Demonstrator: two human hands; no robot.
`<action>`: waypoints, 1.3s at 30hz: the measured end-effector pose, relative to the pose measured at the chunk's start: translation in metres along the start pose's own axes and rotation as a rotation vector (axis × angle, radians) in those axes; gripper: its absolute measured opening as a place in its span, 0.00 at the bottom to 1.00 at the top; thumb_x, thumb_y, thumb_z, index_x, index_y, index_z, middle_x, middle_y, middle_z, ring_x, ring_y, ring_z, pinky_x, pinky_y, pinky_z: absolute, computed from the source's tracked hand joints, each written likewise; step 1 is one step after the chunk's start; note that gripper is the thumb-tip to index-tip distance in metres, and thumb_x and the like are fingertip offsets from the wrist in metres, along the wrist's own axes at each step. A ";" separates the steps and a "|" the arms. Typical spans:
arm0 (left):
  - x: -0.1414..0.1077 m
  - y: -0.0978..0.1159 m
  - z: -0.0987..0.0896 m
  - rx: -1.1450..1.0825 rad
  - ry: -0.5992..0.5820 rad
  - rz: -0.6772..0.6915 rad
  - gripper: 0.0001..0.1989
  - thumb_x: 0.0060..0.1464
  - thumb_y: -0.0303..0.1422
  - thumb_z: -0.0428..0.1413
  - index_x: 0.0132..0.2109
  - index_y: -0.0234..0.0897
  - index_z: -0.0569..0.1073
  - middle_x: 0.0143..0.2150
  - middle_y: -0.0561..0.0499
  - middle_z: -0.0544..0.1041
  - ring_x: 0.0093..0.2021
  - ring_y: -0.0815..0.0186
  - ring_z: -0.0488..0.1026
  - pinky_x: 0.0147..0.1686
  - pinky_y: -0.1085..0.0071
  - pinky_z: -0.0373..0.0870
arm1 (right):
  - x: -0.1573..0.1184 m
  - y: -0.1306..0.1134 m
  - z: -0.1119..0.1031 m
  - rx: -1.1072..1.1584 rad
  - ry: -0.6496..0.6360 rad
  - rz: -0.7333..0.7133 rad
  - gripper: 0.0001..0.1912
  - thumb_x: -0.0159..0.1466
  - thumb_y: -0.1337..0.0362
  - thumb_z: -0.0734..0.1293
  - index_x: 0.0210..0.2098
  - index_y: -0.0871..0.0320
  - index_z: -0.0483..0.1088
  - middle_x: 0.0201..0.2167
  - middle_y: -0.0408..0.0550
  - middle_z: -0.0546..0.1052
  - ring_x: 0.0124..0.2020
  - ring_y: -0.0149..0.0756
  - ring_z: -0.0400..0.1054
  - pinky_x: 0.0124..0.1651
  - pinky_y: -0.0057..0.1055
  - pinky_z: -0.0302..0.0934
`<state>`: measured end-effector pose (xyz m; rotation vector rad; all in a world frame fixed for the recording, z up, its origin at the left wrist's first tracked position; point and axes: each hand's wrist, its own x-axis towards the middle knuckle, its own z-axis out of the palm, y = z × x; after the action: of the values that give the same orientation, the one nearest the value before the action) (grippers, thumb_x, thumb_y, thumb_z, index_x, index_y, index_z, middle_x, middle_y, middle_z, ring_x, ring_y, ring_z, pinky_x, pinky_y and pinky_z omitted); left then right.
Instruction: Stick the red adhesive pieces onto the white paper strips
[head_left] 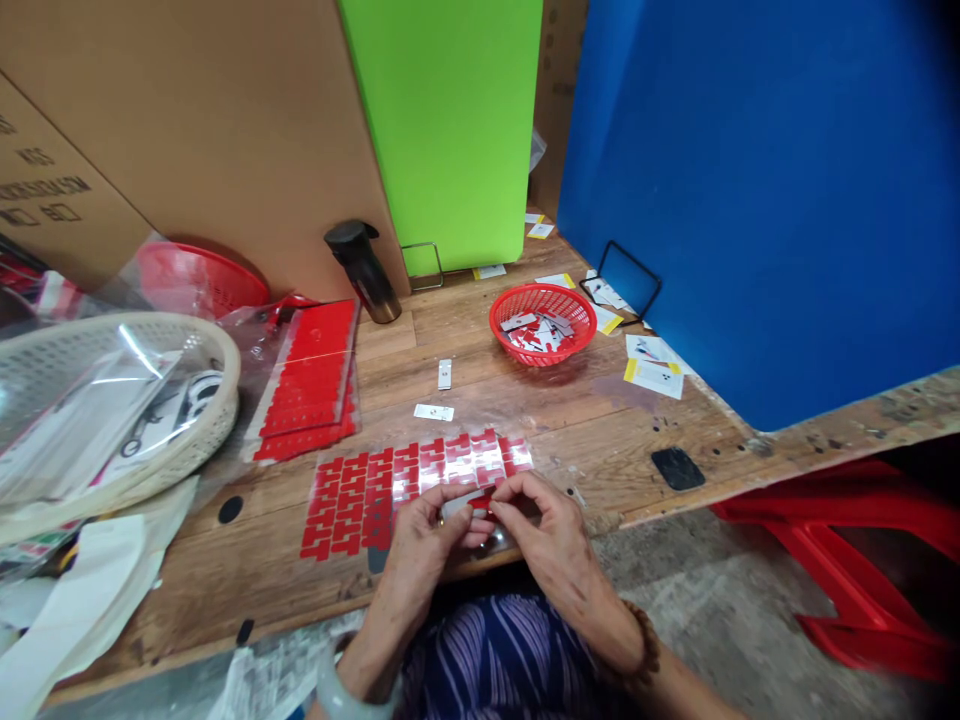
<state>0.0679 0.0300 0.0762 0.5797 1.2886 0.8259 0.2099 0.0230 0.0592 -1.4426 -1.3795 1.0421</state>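
Near the table's front edge, my left hand (pixel 429 540) is closed on a small white card (pixel 454 504). My right hand (pixel 546 525) pinches a small red piece (pixel 481 502) against that card, and the two hands almost meet. Just beyond them lies a clear sheet of red stickers (pixel 379 490), partly covered by my fingers. Two small white cards, one upright (pixel 445 374) and one sideways (pixel 433 412), rest on the wood behind the sheet. A red basket (pixel 542 350) farther back holds several white and red pieces.
Stacked red sheets (pixel 311 370) and a large cream basket (pixel 225 400) under plastic fill the left. A black tumbler (pixel 364 272) stands behind. Green (pixel 457 130) and blue (pixel 750 200) boards rise at the back and right, beside printed cards (pixel 654 366). A red stool (pixel 847 560) is at right.
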 end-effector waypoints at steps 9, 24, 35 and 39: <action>0.000 0.001 -0.002 -0.029 0.011 -0.071 0.23 0.39 0.30 0.66 0.44 0.28 0.70 0.27 0.43 0.80 0.25 0.67 0.77 0.30 0.76 0.73 | 0.005 -0.002 0.001 -0.010 -0.063 0.077 0.05 0.58 0.70 0.61 0.28 0.57 0.66 0.25 0.41 0.70 0.27 0.31 0.64 0.31 0.26 0.58; -0.003 -0.001 -0.002 0.039 0.018 -0.022 0.24 0.40 0.34 0.66 0.44 0.28 0.71 0.27 0.43 0.80 0.26 0.66 0.78 0.30 0.76 0.73 | 0.003 0.002 0.004 -0.113 -0.027 -0.017 0.06 0.59 0.71 0.61 0.28 0.56 0.65 0.26 0.42 0.70 0.29 0.32 0.65 0.32 0.27 0.58; -0.002 0.001 -0.003 0.040 -0.006 -0.037 0.21 0.42 0.30 0.64 0.44 0.27 0.69 0.27 0.42 0.80 0.25 0.67 0.77 0.30 0.76 0.73 | 0.004 0.012 0.004 -0.080 -0.031 -0.044 0.03 0.60 0.69 0.62 0.34 0.56 0.67 0.29 0.43 0.71 0.29 0.32 0.65 0.34 0.28 0.60; 0.000 0.001 -0.004 0.014 0.018 -0.080 0.20 0.42 0.28 0.64 0.44 0.27 0.69 0.26 0.42 0.80 0.24 0.68 0.77 0.28 0.77 0.73 | 0.009 0.014 -0.003 0.028 -0.016 0.047 0.18 0.60 0.67 0.62 0.50 0.55 0.60 0.28 0.40 0.70 0.26 0.30 0.66 0.32 0.27 0.61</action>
<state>0.0641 0.0304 0.0766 0.5293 1.3261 0.7583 0.2167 0.0318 0.0462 -1.4556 -1.3432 1.1006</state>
